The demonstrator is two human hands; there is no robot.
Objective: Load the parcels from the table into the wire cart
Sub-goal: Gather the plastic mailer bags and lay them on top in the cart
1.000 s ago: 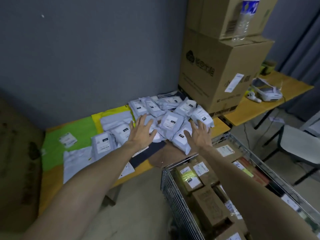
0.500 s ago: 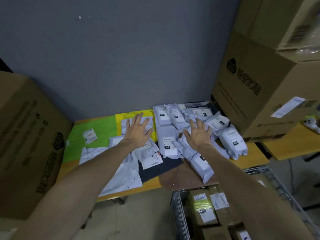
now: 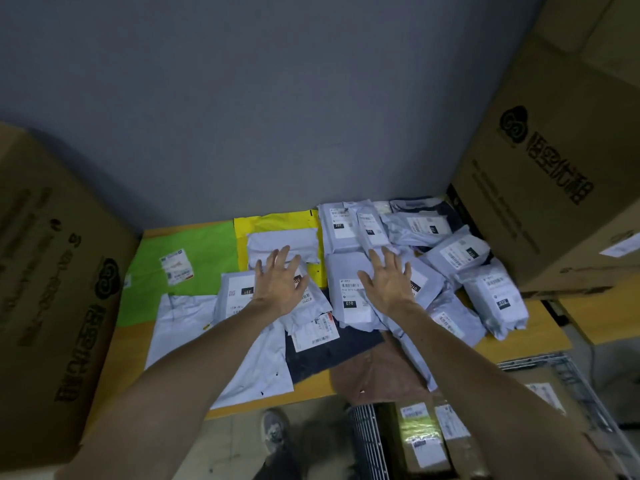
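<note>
Left hand [image 3: 280, 284] and right hand [image 3: 389, 284] lie splayed, gripping nothing, so slick parcels [image 3: 491, 299] at 3 o'clock may slip off the surface [image 3: 526, 341].

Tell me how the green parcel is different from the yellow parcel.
The green parcel shows a white label on top; the yellow parcel shows none. The green parcel is mostly uncovered, while a white parcel lies on the yellow parcel and hides much of it. The green parcel sits by the left cardboard box; the yellow parcel is nearer the middle. Both lie flat on the table, side by side.
</note>
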